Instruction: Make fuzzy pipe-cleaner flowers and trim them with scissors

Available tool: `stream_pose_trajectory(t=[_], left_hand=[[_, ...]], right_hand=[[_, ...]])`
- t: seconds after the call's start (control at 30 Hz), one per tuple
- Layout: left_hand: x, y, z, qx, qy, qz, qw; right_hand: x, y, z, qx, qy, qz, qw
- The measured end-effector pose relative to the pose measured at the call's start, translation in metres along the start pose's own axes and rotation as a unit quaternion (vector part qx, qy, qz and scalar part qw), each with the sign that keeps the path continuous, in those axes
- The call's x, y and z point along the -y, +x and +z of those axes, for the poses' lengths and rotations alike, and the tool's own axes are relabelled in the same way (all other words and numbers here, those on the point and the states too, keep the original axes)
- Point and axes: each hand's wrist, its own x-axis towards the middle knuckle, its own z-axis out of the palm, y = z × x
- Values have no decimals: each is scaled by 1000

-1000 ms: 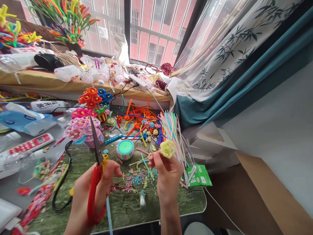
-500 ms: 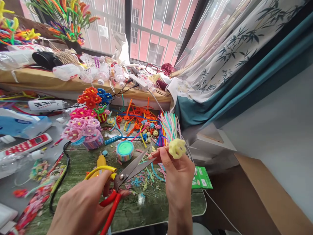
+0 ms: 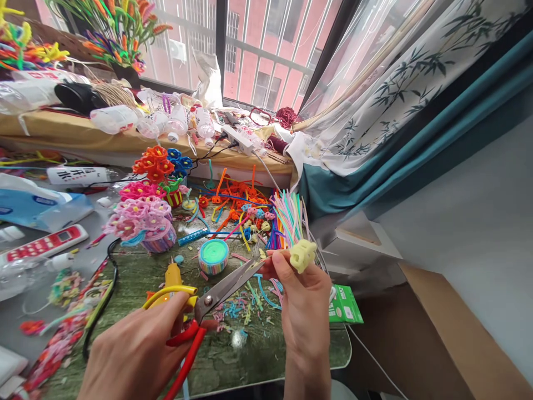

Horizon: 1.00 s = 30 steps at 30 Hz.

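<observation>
My left hand [image 3: 137,339] is wrapped round the handles of a pair of scissors [image 3: 229,284], whose red grips point down toward me. The blades are nearly together, and their tips meet the fingers of my right hand [image 3: 297,300]. That hand is closed in a pinch on a pale yellow pipe-cleaner flower [image 3: 303,255]. Small yellow scraps [image 3: 261,254] show at the blade tips. A curved yellow piece [image 3: 170,290] runs beside my left thumb; I cannot tell whether it belongs to the scissors. Behind it lies a yellow glue gun [image 3: 172,273], partly hidden.
A striped round pot with a green top [image 3: 214,256] stands beyond the blades. Pink pipe-cleaner flowers [image 3: 139,219] fill a pot at left. A bundle of pastel pipe cleaners [image 3: 289,214] is behind my right hand. Clippings [image 3: 235,308] litter the green tabletop [image 3: 233,361].
The scissor blades have gone from apart to nearly together, at the right fingertips. The yellow flower has turned so its side shows more. Yellow scraps now show by the tips.
</observation>
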Motion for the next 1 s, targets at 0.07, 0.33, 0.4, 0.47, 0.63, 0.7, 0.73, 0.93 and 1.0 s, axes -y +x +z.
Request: stream_pose_trajectory(t=[0.07, 0.33, 0.4, 0.47, 0.63, 0.7, 0.73, 0.93, 1.0], left_hand=[[4, -4, 4, -27, 31, 37, 998], [-4, -3, -1, -38, 59, 29, 997], [-8, -3, -4, -16, 61, 6, 998], [-9, -2, -4, -8, 65, -5, 998], [-1, -3, 2, -38, 62, 44, 996], [0, -4, 3, -45, 59, 53, 996], [0, -5, 2, -42, 58, 47, 996], [0, -7, 4, 1, 12, -2, 1000], [0, -6, 8, 20, -92, -54, 994]], right_hand=[[0, 0, 1, -4, -1, 1, 1000], [-1, 0, 1, -23, -26, -3, 999], [-1, 0, 1, -24, -20, 0, 1000], [0, 1, 2, -23, -16, 1, 1000], [-2, 0, 3, -18, -7, 3, 1000], [-3, -1, 4, -17, -4, 5, 1000], [-4, -1, 4, -18, -5, 3, 1000], [-15, 5, -4, 9, -34, -5, 999], [-20, 8, -7, 17, -43, -7, 999]])
